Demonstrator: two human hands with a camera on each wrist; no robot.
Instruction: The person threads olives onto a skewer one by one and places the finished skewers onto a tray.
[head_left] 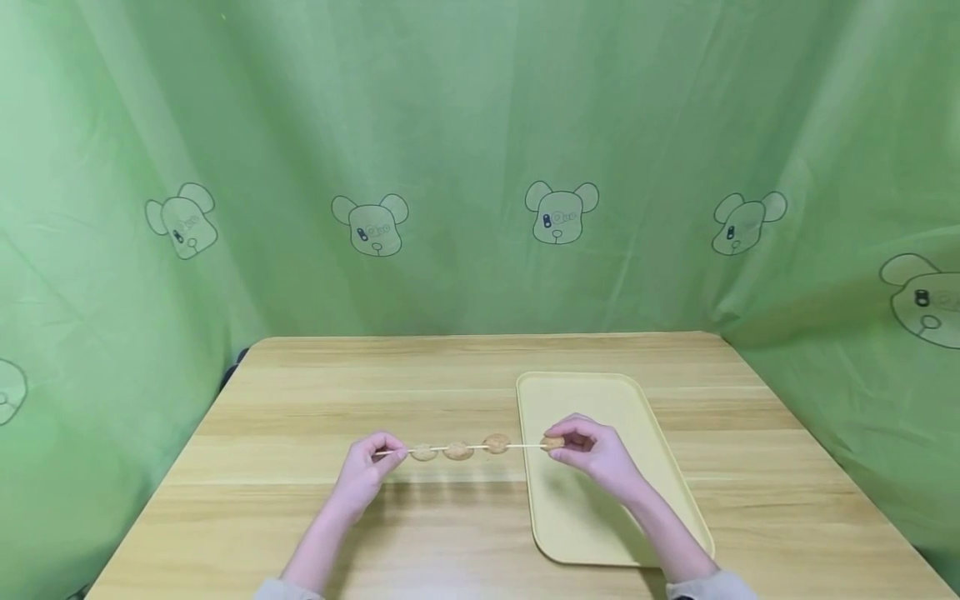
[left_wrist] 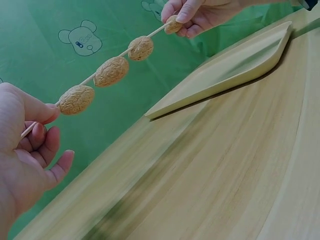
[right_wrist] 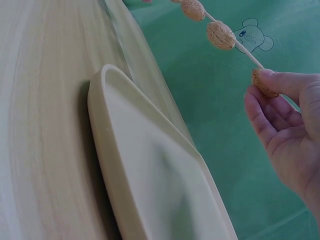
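A thin wooden skewer (head_left: pixel 527 446) runs nearly level between the two hands above the table. Three wrinkled, light brown oval balls (left_wrist: pixel 111 71) are threaded along it, spaced apart. With thumb and fingers my left hand (head_left: pixel 367 471) pinches the skewer near its left end, close beside the first ball (left_wrist: pixel 76 99); a short bit of stick pokes out behind the fingers. My right hand (head_left: pixel 600 454), over the tray, pinches a fourth, similar ball (right_wrist: pixel 263 83) between thumb and fingers at the skewer's right end. The stick's tip meets that ball and is hidden there.
A shallow cream tray (head_left: pixel 630 533) with rounded corners lies on the right half of the wood-grain table (head_left: pixel 315 371), below the right hand. Green curtains (head_left: pixel 465 100) with printed bear heads hang behind the table and on both sides.
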